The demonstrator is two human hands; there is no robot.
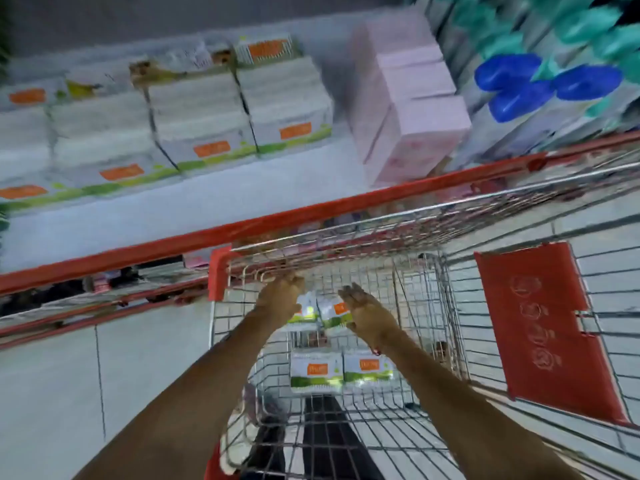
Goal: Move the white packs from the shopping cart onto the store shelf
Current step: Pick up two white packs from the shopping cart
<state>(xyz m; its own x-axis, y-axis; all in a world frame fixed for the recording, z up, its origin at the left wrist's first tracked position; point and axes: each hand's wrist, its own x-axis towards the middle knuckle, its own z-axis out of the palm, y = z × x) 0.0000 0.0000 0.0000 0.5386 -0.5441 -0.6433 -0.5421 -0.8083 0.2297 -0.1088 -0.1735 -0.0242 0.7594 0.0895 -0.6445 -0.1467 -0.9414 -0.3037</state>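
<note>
Both my arms reach down into a wire shopping cart (pixel 433 306) with red trim. My left hand (pixel 280 299) and my right hand (pixel 367 313) press from either side on two white packs (pixel 320 311) with orange labels and green stripes, held between them above the cart floor. Two more white packs (pixel 341 374) lie side by side on the cart bottom, below the hands. The store shelf (pixel 173 216) with a red front edge runs across the view above the cart. Rows of matching white packs (pixel 204 116) stand on it.
Pink boxes (pixel 412 112) stand on the shelf to the right of the white packs. Bottles with blue caps (pixel 540 84) and teal caps fill the far right. A red flap (pixel 540 327) hangs on the cart's right side. Pale floor tiles lie to the left.
</note>
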